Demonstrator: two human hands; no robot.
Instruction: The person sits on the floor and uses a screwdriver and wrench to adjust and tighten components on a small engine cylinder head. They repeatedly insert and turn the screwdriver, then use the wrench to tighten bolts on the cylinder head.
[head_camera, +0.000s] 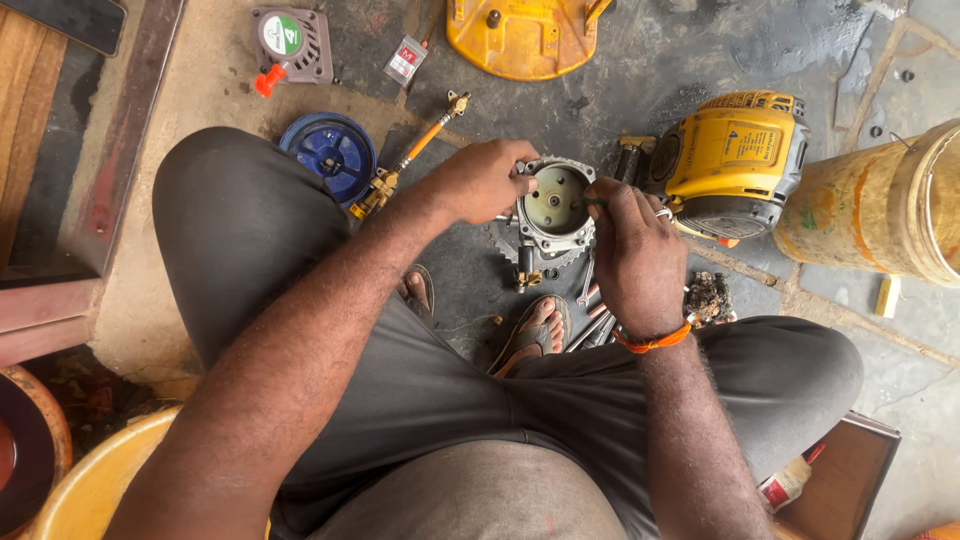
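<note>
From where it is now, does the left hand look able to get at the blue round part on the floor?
Probably yes. The left hand grips the metal engine part; the blue round part lies uncovered just beyond the left knee, with only the orange-handled tool between them.

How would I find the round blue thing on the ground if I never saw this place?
Start at the person's bent knee on the left side of the picture. Just past it, on the dusty floor, lies the blue round pulley, below the small grey cover with an orange handle. It is the only blue thing there, flat and ringed like a wheel.
</note>
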